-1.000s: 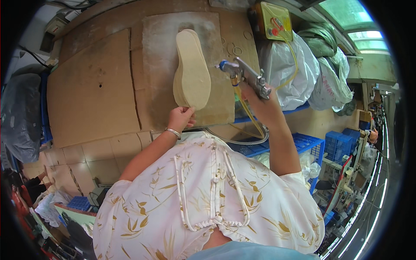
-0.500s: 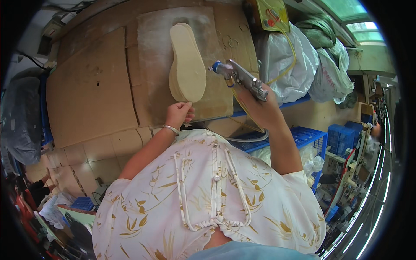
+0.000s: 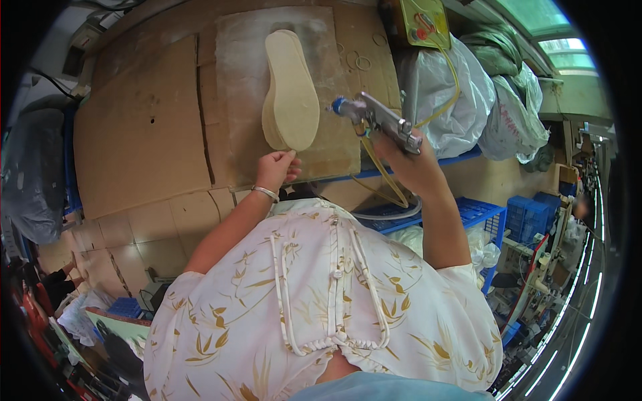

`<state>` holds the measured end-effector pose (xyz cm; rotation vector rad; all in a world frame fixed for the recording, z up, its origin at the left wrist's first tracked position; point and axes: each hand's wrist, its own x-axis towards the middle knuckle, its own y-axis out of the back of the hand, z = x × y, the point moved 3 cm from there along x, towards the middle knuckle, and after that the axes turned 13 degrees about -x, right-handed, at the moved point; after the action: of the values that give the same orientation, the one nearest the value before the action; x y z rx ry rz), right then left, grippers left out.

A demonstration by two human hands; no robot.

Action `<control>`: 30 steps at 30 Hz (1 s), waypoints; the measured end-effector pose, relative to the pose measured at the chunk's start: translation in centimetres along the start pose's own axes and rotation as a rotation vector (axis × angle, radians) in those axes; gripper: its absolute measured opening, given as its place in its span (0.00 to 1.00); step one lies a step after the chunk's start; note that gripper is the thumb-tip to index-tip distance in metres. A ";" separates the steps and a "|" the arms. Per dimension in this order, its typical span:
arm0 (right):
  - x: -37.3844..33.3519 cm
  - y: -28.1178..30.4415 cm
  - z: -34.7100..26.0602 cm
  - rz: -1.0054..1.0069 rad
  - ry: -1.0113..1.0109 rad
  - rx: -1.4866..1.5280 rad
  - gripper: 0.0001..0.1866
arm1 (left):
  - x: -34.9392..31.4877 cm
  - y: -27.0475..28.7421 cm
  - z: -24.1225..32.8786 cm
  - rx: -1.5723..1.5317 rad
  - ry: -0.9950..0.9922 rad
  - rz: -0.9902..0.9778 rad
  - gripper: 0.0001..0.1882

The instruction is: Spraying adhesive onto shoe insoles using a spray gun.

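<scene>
A stack of cream insoles (image 3: pixel 294 100) lies on a stained cardboard sheet (image 3: pixel 241 73), toes pointing away from me. Fingers curled, my left hand (image 3: pixel 277 171) pinches the near, heel end of the stack between thumb and forefinger. How many layers it grips cannot be made out. My right hand (image 3: pixel 413 162) is wrapped round a metal spray gun (image 3: pixel 384 123), held up to the right of the insoles and apart from them. Its blue-ringed nozzle faces left, toward the stack. A yellow hose hangs below the gun.
Brown cardboard (image 3: pixel 144 127) covers the bench on the left. A yellow container (image 3: pixel 421 23) stands at the far right, beside white plastic bags (image 3: pixel 441 100). Rubber rings (image 3: pixel 362 63) lie right of the sheet. A blue rack (image 3: pixel 475 212) stands at the right, with blue crates (image 3: pixel 531 214) beyond it.
The spray gun and my right hand have shifted slightly right. The pinch at the heel end remains, and the whole view has moved a little.
</scene>
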<state>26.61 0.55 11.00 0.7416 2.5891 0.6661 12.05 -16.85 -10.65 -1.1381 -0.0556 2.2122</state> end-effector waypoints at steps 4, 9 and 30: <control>1.1 0.7 0.7 0.125 -0.006 -0.051 0.07 | -0.1 -0.1 0.0 -0.010 -0.007 -0.001 0.11; -1.5 0.5 0.5 0.020 -0.061 -0.044 0.08 | 0.0 0.1 -0.4 -0.036 -0.029 0.013 0.11; 0.4 2.1 1.3 0.048 0.004 -0.080 0.08 | 0.2 -0.2 -1.4 -0.093 -0.071 0.056 0.11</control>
<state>27.74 2.76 11.01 0.7793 2.5389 0.7808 13.10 -16.96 -11.61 -1.1225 -0.1596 2.3206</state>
